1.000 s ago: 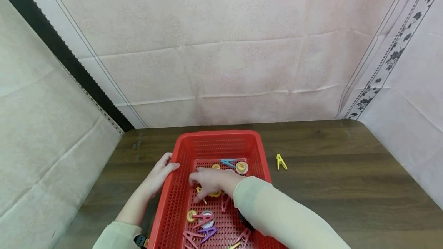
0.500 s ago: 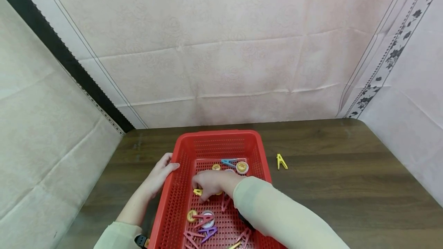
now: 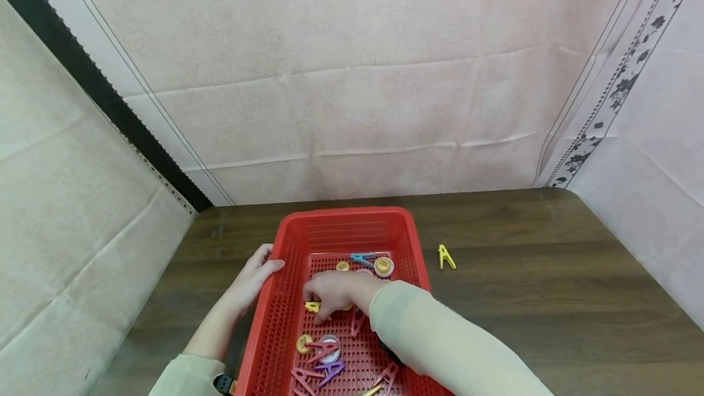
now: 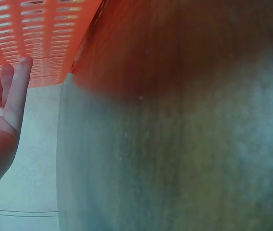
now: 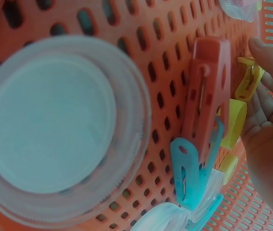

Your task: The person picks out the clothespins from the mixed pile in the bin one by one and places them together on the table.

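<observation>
A red plastic basket (image 3: 346, 211) with slotted walls stands on the table. My left hand (image 3: 255, 277) holds its left rim, thumb over the top and fingers against the outer wall, as the left wrist view shows. Inside the basket, my right hand (image 3: 335, 291) pinches a yellow clothespin (image 3: 312, 307) between thumb and fingers. Close by in the right wrist view are a pink clothespin (image 5: 206, 91), a blue clothespin (image 5: 187, 168) and a yellow cap (image 5: 233, 125). A large clear round lid or container (image 5: 50, 130) is nearest that camera.
More pegs lie in the basket, among them a purple clothespin (image 3: 331, 371) and a blue clothespin (image 3: 362, 259), with yellow caps (image 3: 383, 266). Another yellow clothespin (image 3: 447, 256) lies on the wooden table (image 3: 522, 274) to the right. Pale cloth (image 3: 352, 78) hangs behind.
One second ago the yellow clothespin lay below my right fingers; now they pinch it and it has turned sideways. My left hand stays on the rim.
</observation>
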Action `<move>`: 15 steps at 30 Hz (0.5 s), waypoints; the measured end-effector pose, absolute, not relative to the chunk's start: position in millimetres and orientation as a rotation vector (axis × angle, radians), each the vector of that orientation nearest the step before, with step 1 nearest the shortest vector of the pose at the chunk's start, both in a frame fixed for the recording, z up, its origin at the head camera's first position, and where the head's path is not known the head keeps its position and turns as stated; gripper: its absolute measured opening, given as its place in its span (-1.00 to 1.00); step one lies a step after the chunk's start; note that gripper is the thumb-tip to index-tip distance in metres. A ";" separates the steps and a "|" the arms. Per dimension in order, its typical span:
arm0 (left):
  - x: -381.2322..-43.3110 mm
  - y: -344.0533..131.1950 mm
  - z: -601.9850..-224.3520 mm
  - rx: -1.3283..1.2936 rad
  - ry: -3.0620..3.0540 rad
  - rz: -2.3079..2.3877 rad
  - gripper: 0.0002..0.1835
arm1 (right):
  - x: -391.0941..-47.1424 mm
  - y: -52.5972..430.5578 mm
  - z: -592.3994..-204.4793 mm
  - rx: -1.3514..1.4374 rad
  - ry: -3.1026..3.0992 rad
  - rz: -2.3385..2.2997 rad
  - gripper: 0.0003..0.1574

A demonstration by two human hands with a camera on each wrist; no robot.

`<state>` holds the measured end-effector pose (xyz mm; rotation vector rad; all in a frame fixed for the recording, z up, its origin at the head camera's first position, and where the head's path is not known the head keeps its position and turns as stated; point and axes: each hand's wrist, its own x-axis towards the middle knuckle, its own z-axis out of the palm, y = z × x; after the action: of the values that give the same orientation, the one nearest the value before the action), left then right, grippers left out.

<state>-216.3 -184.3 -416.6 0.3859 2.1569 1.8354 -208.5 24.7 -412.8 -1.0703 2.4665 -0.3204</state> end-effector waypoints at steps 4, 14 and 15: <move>-216.2 -183.3 -417.6 0.392 2.158 1.833 -0.64 | -209.3 25.7 -410.1 -1.067 2.459 -0.356 -0.71; -217.0 -183.3 -417.6 0.384 2.160 1.849 -0.65 | -212.5 36.3 -383.0 -1.067 2.499 -0.462 -0.79; -217.1 -183.6 -417.5 0.382 2.155 1.851 -0.65 | -212.5 38.6 -378.6 -1.051 2.514 -0.481 -0.80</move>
<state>-217.1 -183.6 -417.5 0.3822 2.1554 1.8513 -212.5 38.6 -378.6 -1.0512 2.5142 -0.4810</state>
